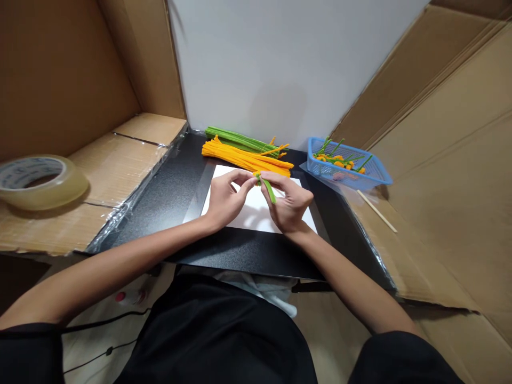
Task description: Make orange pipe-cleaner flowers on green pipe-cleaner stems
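Pipe cleaner (269,193) pinched between left fingers (248,184) and right fingers (277,180), loose green end slanting down from fingertips.

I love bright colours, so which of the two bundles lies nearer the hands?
The orange bundle; the green bundle lies behind it, closer to the white wall.

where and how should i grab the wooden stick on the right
Probably pinch the wooden stick mid-length, from above, across its narrow width: it lies flat on the cardboard, its far end close to the blue basket, its middle and near end uncovered.
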### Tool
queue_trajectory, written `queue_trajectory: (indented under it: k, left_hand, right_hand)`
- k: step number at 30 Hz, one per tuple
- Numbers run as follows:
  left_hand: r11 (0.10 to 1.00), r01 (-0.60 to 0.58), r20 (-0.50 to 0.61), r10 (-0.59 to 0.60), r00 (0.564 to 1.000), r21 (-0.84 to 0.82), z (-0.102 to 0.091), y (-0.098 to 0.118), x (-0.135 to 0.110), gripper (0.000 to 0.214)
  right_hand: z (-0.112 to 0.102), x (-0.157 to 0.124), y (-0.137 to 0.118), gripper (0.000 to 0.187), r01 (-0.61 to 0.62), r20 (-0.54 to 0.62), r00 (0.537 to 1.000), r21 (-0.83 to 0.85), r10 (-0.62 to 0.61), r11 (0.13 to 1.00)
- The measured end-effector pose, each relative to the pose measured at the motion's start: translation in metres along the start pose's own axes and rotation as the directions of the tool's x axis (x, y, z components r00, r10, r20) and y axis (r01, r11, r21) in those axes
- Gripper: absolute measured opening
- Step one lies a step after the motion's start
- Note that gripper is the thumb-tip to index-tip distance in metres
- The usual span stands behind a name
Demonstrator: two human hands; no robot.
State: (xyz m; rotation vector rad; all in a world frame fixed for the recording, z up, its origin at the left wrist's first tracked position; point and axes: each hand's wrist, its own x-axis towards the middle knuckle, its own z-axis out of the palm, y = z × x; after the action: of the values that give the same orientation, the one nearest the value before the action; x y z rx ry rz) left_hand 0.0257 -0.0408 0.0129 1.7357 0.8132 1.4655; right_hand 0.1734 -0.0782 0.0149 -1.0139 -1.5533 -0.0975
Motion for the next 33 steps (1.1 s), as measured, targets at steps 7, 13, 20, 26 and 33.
queue_trajectory:
  k: [7,13,20,26,33]
  left_hand:
    - [0.686,0.642,0.355,-0.539,0.764,-0.342,-0.004,0.0,0.011,0.03]
    - [0.684,0.66,0.388,-0.543,0.744,-0.31,-0.007,-0.002,0.014,0.022]
    - [0.974,0.17,0.056,-0.164,0.985,-0.152,-0.003,-0.008,0.008,0.025]
    - [0.818,0.401,0.353,-0.262,0.898,-0.412,-0.006,-0.016,0.018,0.03]
    - [0.852,0.336,0.161,-0.295,0.942,-0.401,-0.007,-0.016,0.015,0.026]
  right_hand:
    - [-0.009,0.0,0.007,0.022,0.176,0.172,0.973,-0.119,-0.154,0.977]
    - [-0.008,0.0,0.009,0.02,0.16,0.165,0.975,-0.066,-0.148,0.985]
    - [-0.002,0.002,0.006,0.013,-0.054,0.059,0.997,0.017,0.053,0.998]
    - [-0.002,0.003,0.008,0.011,-0.113,0.096,0.99,0.064,0.106,0.992]
    - [-0.004,0.006,0.002,0.007,0.004,0.112,0.994,-0.021,-0.002,1.0]
